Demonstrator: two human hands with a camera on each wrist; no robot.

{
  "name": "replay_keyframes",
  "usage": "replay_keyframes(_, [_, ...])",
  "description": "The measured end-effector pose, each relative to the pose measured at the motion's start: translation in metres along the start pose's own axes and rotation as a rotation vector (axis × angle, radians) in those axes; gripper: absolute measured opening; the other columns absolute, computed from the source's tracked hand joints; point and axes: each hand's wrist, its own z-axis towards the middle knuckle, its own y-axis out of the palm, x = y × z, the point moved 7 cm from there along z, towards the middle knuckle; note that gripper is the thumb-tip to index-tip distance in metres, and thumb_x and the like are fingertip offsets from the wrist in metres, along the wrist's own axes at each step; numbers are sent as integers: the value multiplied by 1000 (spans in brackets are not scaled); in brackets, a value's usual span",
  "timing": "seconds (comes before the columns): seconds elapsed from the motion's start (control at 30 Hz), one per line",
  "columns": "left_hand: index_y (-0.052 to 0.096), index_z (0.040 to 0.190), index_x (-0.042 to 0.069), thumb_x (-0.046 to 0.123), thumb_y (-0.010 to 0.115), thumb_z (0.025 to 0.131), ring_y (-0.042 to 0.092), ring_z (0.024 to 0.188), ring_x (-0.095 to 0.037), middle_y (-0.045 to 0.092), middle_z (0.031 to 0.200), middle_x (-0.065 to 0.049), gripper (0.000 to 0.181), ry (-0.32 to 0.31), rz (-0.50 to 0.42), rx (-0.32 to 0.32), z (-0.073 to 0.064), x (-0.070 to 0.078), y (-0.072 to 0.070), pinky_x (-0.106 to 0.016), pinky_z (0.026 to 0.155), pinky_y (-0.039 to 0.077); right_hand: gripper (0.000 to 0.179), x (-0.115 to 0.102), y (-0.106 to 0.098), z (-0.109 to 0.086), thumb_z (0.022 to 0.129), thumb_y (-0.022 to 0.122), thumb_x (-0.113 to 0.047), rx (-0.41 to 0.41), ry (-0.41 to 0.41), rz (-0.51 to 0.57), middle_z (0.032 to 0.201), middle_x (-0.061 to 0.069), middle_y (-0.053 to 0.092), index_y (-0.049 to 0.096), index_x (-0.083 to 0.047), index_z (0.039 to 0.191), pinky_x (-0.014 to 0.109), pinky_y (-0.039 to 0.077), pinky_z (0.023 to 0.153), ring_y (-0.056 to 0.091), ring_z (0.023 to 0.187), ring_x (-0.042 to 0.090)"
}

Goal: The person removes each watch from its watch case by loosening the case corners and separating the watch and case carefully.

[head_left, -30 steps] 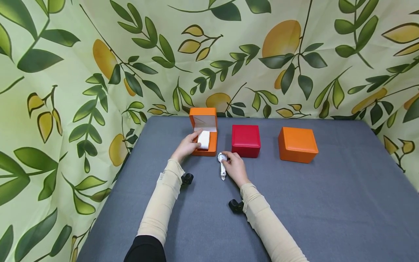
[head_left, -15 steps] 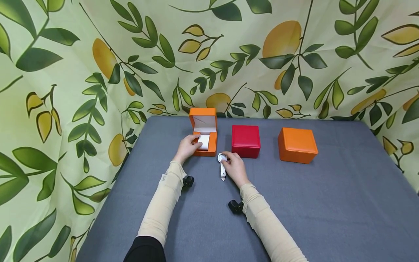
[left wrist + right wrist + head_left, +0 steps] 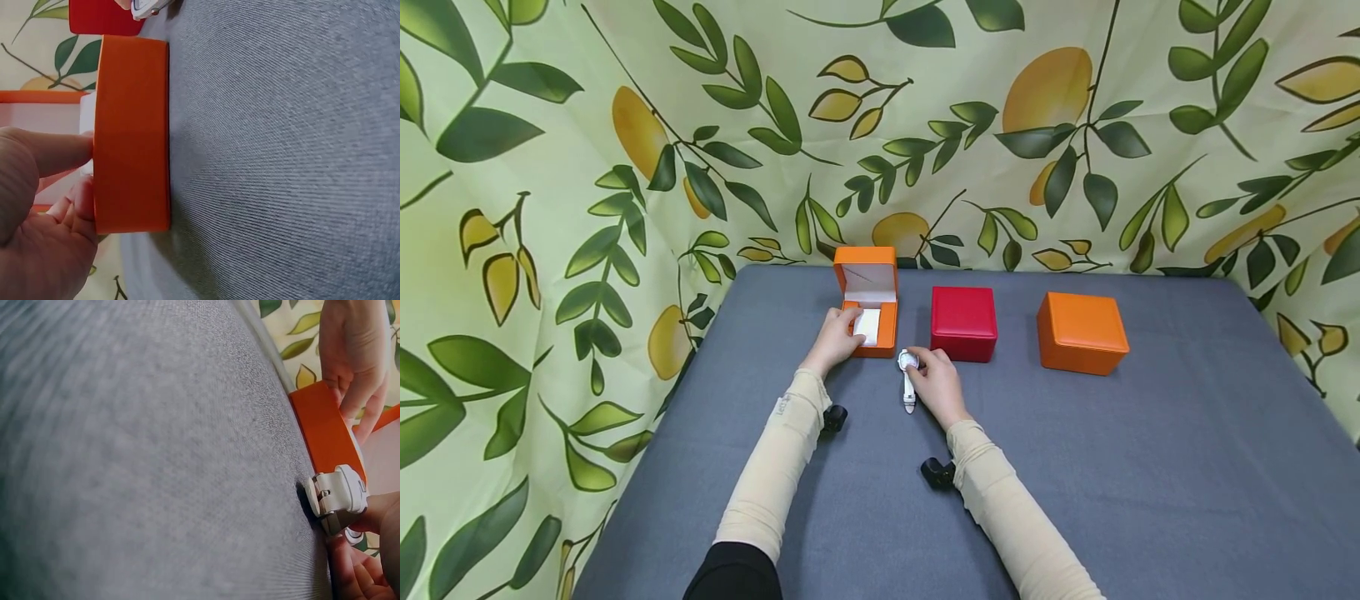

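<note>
An orange watch box (image 3: 887, 332) stands with its lid raised, showing a pale lining. Down in its base sits a white cushion (image 3: 867, 326). My left hand (image 3: 833, 340) pinches the cushion at its left side; in the left wrist view the thumb (image 3: 59, 153) and fingers reach in behind the box's front wall. Right of the box's front, a white-strapped wristwatch (image 3: 907, 360) lies dial up along the table. My right hand (image 3: 938, 385) grips it by the case, and its buckle (image 3: 340, 490) shows large in the right wrist view.
A closed red box (image 3: 964, 323) stands right of the open one, and a closed orange box (image 3: 1082, 332) further right. The grey cloth-covered table (image 3: 1075, 483) meets a leaf-patterned curtain (image 3: 970, 167) at the back. Black wrist cameras (image 3: 937, 473) hang from both sleeves.
The white cushion has gone down into the open box, with the left hand lowering along with it. The right hand and the watch have barely moved.
</note>
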Motion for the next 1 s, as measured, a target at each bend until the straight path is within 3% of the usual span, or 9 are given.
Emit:
replay_keyframes(0.33, [49, 133, 4, 8, 64, 84, 44, 94, -26, 44, 116, -21, 51, -17, -40, 22, 0, -7, 3, -36, 85, 39, 31, -2, 4, -2, 83, 66, -15, -38, 18, 5, 77, 6, 53, 65, -10, 114, 25, 39, 60, 50, 67, 14])
replay_keyframes(0.67, [50, 132, 2, 8, 62, 84, 44, 89, -25, 44, 111, -21, 50, 37, -26, 50, 0, -6, 0, -31, 77, 37, 31, -1, 0, 2, 87, 63, -18, -59, 36, 7, 78, 5, 53, 63, -13, 117, 25, 38, 62, 49, 69, 15])
replay_keyframes(0.83, [51, 131, 2, 13, 60, 86, 42, 93, -27, 43, 111, -21, 48, 19, -27, 57, -4, -5, 1, -33, 79, 36, 34, 0, -2, -1, 86, 63, -19, -101, 43, 11, 80, 5, 54, 62, -15, 120, 25, 40, 62, 50, 70, 14])
replay_keyframes(1.0, [54, 128, 3, 19, 59, 87, 39, 100, -30, 44, 111, -21, 44, -8, -1, 84, -6, 6, 1, -37, 84, 35, 30, -4, -14, -1, 87, 63, -18, -65, 3, 5, 82, 5, 56, 64, -16, 117, 25, 41, 65, 50, 72, 15])
